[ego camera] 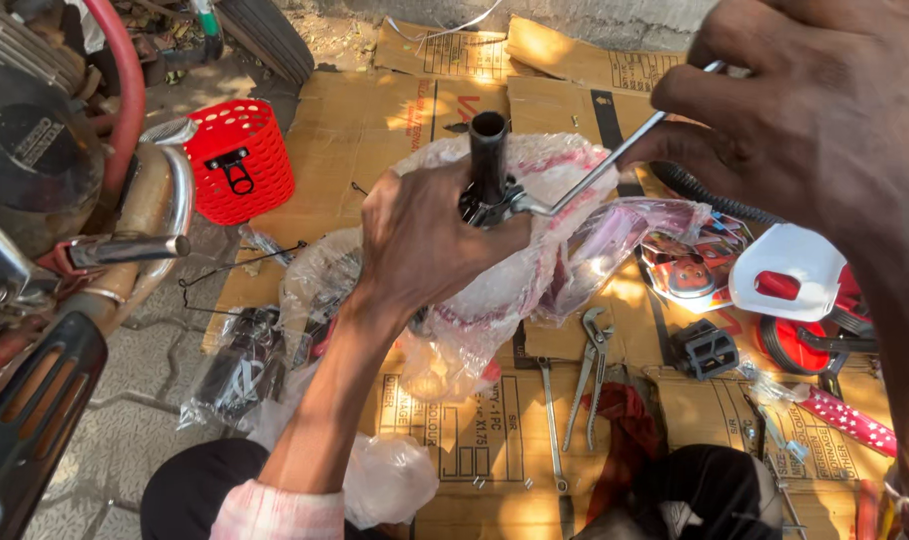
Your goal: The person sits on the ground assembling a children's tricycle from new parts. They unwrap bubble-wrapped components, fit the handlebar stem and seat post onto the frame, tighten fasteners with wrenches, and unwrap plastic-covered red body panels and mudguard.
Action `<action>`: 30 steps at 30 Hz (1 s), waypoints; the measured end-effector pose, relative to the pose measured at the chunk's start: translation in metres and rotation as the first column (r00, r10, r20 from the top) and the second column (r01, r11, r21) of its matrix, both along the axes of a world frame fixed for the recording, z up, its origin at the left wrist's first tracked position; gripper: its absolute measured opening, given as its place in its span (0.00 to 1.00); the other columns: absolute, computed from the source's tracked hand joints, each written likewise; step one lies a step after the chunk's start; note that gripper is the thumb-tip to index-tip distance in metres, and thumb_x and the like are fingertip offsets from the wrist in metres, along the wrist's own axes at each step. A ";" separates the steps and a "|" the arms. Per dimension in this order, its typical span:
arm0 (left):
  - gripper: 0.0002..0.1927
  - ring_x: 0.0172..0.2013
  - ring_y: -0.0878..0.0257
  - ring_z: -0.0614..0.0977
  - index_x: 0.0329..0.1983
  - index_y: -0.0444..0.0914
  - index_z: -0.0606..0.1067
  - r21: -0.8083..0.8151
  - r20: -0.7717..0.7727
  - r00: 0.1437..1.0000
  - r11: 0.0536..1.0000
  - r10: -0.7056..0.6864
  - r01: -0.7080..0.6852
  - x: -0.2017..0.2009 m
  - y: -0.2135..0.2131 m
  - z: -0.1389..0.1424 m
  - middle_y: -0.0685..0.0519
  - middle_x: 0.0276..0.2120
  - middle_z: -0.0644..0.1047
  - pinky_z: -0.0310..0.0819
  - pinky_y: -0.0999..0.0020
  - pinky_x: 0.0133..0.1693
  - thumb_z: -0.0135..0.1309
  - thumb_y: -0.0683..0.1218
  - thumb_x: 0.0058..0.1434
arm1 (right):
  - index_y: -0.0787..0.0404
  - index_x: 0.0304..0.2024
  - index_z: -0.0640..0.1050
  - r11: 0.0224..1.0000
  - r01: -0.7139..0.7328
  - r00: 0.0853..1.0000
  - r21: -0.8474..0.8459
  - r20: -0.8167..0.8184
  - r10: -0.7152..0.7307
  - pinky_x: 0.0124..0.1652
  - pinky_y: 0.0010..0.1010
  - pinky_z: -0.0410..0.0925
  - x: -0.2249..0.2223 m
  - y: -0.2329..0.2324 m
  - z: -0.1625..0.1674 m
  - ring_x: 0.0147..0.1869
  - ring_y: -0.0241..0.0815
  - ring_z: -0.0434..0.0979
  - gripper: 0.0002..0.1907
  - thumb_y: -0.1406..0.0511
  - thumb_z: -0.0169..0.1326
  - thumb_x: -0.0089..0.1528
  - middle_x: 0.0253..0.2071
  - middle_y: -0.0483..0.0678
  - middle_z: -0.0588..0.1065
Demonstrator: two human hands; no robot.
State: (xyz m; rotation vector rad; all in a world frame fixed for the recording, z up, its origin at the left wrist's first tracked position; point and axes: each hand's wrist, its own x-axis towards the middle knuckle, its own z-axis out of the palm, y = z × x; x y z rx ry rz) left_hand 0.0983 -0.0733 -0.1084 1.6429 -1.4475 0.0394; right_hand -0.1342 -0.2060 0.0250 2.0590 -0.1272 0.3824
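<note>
Flattened cardboard sheets are spread over the ground, with a motorcycle parked at the left edge and a red plastic basket beside it. At the centre, a plastic-wrapped bicycle frame is held up over the cardboard; the wrap looks thin and slippery, so a firmer hold is judged to be found on the bare metal. The black steering tube, stiff and probably fairly heavy with the frame, is clasped near its base by the left hand, fingers curled shut around it. A slim metal spanner, rigid and light, is pinched by its far end in the right hand, its head set at the tube's base. Pliers lie on the cardboard below.
</note>
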 end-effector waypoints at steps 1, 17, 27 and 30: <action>0.17 0.18 0.60 0.78 0.28 0.43 0.81 0.016 0.009 1.000 1.000 0.008 -0.008 0.002 -0.002 -0.001 0.51 0.17 0.77 0.70 0.59 0.27 0.63 0.60 0.49 | 0.48 0.36 0.85 0.999 -0.025 1.000 -0.044 -0.009 0.025 0.47 0.31 0.66 0.004 -0.004 0.001 0.46 0.37 0.75 0.20 0.44 0.68 0.54 0.41 0.37 0.78; 0.21 0.19 0.60 0.79 0.27 0.40 0.76 -0.093 0.042 0.999 0.995 -0.023 0.027 0.013 0.006 -0.006 0.53 0.20 0.78 0.72 0.61 0.28 0.65 0.61 0.50 | 0.63 0.35 0.77 -0.420 -0.724 0.678 0.547 0.453 -0.579 0.39 0.32 0.67 -0.001 -0.044 -0.306 0.36 0.38 0.74 0.10 0.63 0.59 0.67 0.30 0.46 0.76; 0.19 0.17 0.65 0.73 0.27 0.44 0.76 0.165 -0.040 0.997 0.984 -0.067 0.073 0.001 -0.005 0.008 0.55 0.20 0.77 0.71 0.60 0.26 0.60 0.62 0.54 | 0.49 0.44 0.84 0.973 -0.012 1.000 0.231 0.017 0.008 0.54 0.35 0.63 -0.004 -0.008 0.003 0.52 0.43 0.73 0.17 0.48 0.66 0.62 0.44 0.41 0.76; 0.17 0.20 0.68 0.77 0.29 0.44 0.80 0.118 -0.052 0.999 0.993 -0.014 0.020 0.015 0.007 0.000 0.56 0.22 0.80 0.73 0.64 0.28 0.63 0.61 0.52 | 0.48 0.40 0.85 0.971 -0.161 0.980 0.178 0.150 0.135 0.53 0.37 0.62 0.020 -0.024 -0.026 0.49 0.43 0.71 0.18 0.45 0.68 0.59 0.40 0.42 0.74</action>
